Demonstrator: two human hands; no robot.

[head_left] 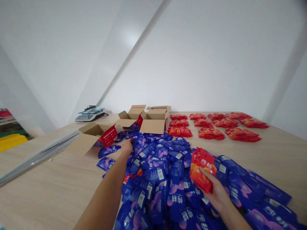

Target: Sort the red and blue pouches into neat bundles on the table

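Note:
A big heap of blue sachets [168, 172] covers the near part of the wooden table [48, 182]. My right hand [217, 193] grips a small stack of red sachets [201, 169] just above the heap. My left arm reaches far forward. My left hand [126, 147] rests at the heap's far left edge among the blue sachets, close to an open cardboard box [92, 135]. Its fingers are hidden behind the hand, so I cannot see whether it holds anything.
Two more open cardboard boxes [146, 119] stand behind the heap. Several neat piles of red sachets [211, 126] lie in rows at the back right. A weighing scale [90, 113] sits at the far left. White walls rise beyond the table.

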